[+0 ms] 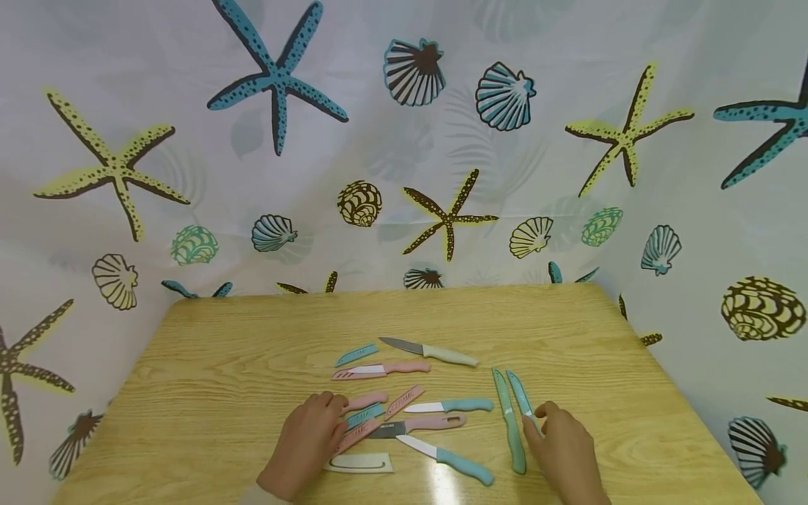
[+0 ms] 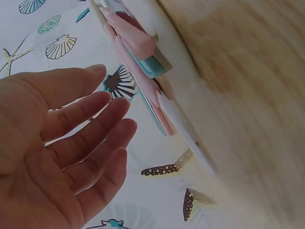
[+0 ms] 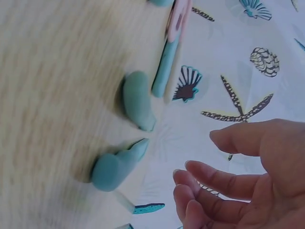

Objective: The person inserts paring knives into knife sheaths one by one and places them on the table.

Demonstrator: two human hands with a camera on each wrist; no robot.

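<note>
My left hand (image 1: 309, 435) hovers beside a cluster of pink and blue sheaths and a pink handle (image 1: 366, 400). The left wrist view shows its fingers loosely bent, apart from the knives, with nothing in them. My right hand (image 1: 562, 442) is by a sheathed blue knife (image 1: 519, 393), partly hiding its handle. In the right wrist view that hand's fingers are relaxed and hold nothing; the blue handle (image 3: 112, 171) lies apart from them. Just left of it is a sheathed green knife (image 1: 514, 435). Two bare blue-handled knives (image 1: 467, 405) and a dark-bladed pink knife (image 1: 435, 422) lie between the hands.
Farther back lie a cream-handled knife (image 1: 448, 355), a pink knife (image 1: 407, 367) and a blue sheath (image 1: 356, 354). A white sheath (image 1: 360, 463) is near the front. Behind the wooden table (image 1: 221, 365) hangs a shell-and-starfish patterned cloth (image 1: 353, 140), which also covers both sides.
</note>
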